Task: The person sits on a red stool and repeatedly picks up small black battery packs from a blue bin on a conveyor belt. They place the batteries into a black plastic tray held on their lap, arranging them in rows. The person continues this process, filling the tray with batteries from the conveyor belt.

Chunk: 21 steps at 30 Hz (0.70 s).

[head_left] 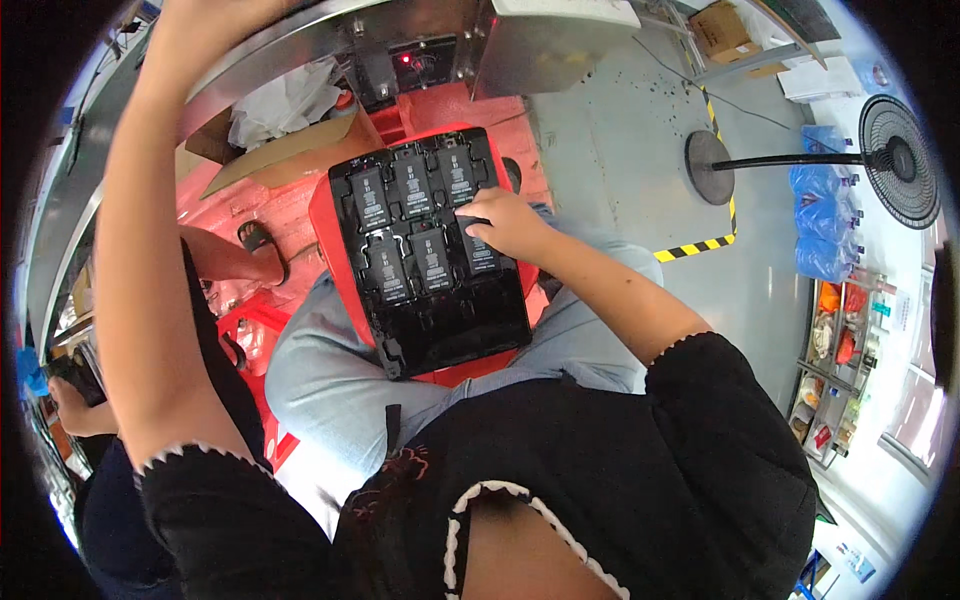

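Black glossy plastic for the tray (455, 340), at the centre of the frame between the thighs, above a red plastic support (322, 225). Inside, six flat dark packs (385, 265) in two rows of three. Right hand (505, 222) at the upper end of the lower row's right-hand pack (482, 258), with finger and thumb slightly apart there; impossible to tell pinching from mere touching. Left hand (215, 18) raised at the upper-left edge, with fingers cut off by the frame; no telling spread from closed.

Probable step: handling one pack in the tray, placing or taking not distinguishable. For any lift or seating from here, a light, level pinch without nudging neighbouring packs.

Around: metal beam (300, 35) at the top, close beyond the tray and limiting reach; open cardboard box (285, 160) holding a pale plastic bag (285, 105), upper left; co-worker's sandalled foot (262, 255) left of the tray; black fan (895, 165), upper right.
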### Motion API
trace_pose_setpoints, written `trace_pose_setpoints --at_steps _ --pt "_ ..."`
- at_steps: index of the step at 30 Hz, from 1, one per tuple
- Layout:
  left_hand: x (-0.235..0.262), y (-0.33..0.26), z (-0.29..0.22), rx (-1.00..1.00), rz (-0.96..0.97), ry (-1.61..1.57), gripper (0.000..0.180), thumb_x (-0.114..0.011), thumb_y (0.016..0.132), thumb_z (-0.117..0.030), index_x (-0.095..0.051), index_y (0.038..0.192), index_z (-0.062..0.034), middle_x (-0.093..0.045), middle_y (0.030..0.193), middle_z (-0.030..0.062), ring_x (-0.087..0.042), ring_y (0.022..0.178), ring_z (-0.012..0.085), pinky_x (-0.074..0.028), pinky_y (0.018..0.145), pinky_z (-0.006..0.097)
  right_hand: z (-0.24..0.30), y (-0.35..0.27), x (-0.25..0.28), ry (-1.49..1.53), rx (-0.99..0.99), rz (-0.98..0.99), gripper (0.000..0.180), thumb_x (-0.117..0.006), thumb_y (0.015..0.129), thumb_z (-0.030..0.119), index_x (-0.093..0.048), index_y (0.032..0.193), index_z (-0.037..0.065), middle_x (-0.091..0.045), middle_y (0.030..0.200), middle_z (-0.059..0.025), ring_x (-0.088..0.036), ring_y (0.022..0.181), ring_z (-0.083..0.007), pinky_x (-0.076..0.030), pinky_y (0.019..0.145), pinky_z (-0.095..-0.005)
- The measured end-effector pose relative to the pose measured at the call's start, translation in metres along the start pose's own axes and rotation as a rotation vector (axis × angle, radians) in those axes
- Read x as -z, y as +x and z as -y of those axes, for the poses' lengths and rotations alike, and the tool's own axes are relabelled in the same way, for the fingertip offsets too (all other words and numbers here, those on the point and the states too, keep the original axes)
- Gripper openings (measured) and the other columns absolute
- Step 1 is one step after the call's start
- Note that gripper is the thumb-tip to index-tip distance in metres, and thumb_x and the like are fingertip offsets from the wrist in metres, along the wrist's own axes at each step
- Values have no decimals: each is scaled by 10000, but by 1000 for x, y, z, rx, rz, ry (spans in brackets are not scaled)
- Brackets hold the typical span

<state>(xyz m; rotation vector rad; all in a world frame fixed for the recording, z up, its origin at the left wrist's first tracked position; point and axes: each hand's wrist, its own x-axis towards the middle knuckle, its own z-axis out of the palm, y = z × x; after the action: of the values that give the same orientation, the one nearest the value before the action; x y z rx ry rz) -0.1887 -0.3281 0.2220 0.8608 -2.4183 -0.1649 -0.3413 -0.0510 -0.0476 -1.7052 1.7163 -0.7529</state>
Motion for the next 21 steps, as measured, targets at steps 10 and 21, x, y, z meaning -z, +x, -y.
trace_pose_setpoints --at_steps 10,21 --pt "-58 -315 -57 -26 634 -344 922 -848 541 -185 -451 1361 -44 -479 1219 172 -443 1201 378 -338 1052 502 20 -22 -22 -270 -52 -302 262 -737 750 207 -736 1010 178 -564 1183 -70 -494 1091 -298 -414 909 -430" --pt "-89 -372 -43 -64 601 -297 776 -816 626 -179 -502 1329 -87 -500 1215 69 -455 1223 280 -243 1137 544 22 -74 -27 -277 -115 -436 404 -752 757 193 -647 1135 94 -479 1261 -188 -437 1195 -394 -376 988 -483"
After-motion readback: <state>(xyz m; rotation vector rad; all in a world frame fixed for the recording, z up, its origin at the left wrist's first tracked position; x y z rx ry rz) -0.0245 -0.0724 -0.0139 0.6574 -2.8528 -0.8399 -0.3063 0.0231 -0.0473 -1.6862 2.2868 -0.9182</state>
